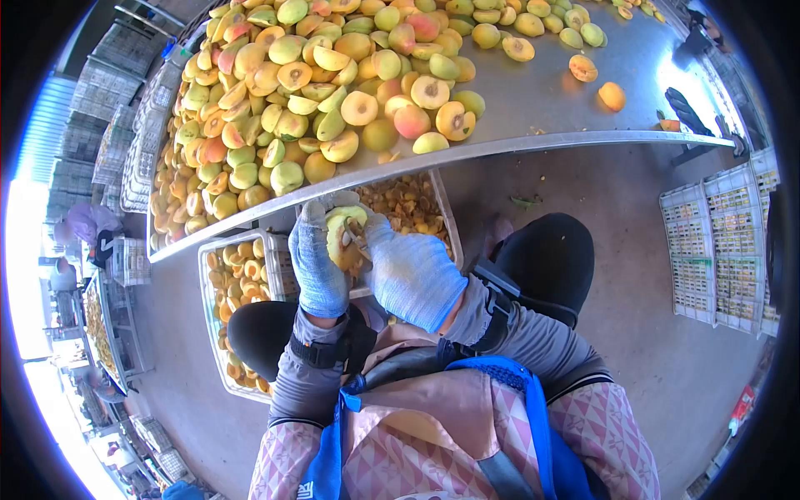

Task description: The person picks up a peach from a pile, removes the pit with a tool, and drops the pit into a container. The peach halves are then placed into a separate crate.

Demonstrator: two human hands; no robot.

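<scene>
My left hand (319, 265), in a pale blue knit glove, is closed around a yellow-green peach half (338, 233) just below the table edge. Its cut side is turned toward my right hand (417, 275), which wears a matching glove. That hand is closed on a small metal pitting tool (358, 237), pressed against the peach's middle; its handle is hidden in the fingers. Above my hands, a heap of peaches (283, 92), many cut in halves, covers much of the metal table (533, 143).
Below the table, a white crate (212, 333) holds pitted peach halves. Another crate (450, 218) beside it contains brownish scraps. Stacked crates (708, 242) stand on the right, more crates (108, 83) on the left. A person (87, 223) is at the far left. A dark glove (687, 112) lies on the table's right end.
</scene>
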